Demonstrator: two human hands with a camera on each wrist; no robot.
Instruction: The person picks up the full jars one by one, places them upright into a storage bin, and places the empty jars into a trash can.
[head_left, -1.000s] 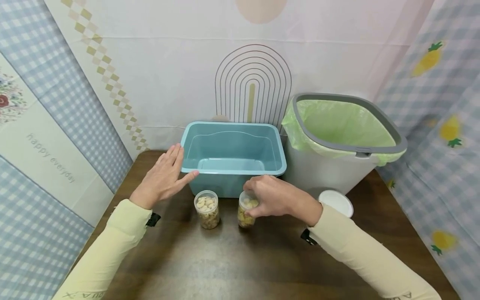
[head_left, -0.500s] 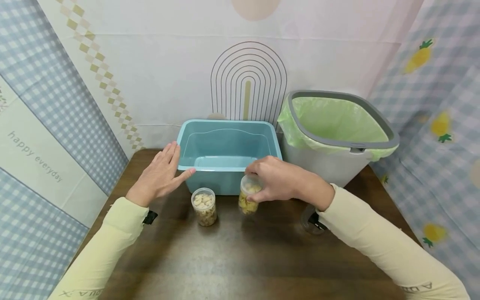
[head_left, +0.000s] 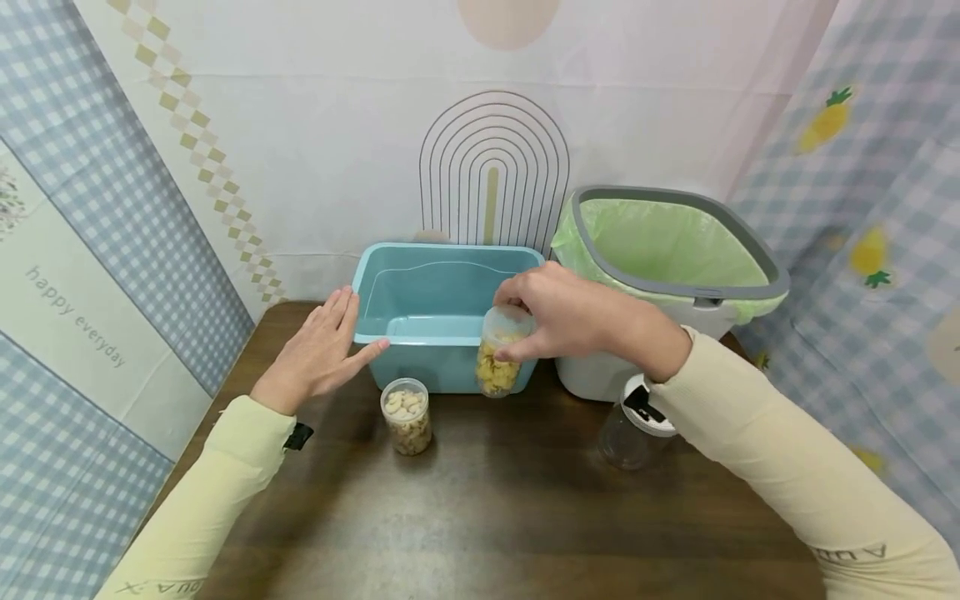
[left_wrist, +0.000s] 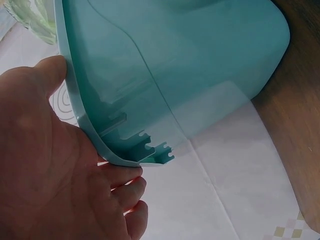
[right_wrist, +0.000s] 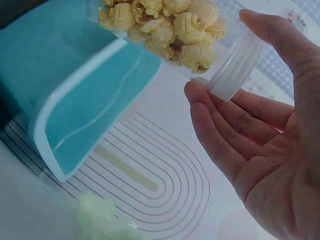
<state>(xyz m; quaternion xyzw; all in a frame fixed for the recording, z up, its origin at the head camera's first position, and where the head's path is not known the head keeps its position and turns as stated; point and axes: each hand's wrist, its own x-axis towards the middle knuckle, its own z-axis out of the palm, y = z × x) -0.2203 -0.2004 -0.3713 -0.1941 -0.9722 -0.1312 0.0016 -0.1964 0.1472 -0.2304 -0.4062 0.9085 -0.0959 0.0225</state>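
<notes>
"What are the right fingers (right_wrist: 220,132) doing?"

"Gripping a clear cylindrical plastic jar of yellow popcorn (head_left: 495,371) by its top, holding it above the brown wooden bench (head_left: 450,517)."

"And the left fingers (head_left: 336,315)?"

"Lying straight, thumb apart, touching a teal rectangular plastic tub (head_left: 431,367). A clear jar of pale cashews (head_left: 409,429) is standing near them; a white, grey-rimmed bin (head_left: 588,379) is standing beyond the right fingers."

A home-like setting around you, checked cloths (head_left: 855,196) at frame left and right, wooden table (head_left: 465,517) at lower centre
</notes>
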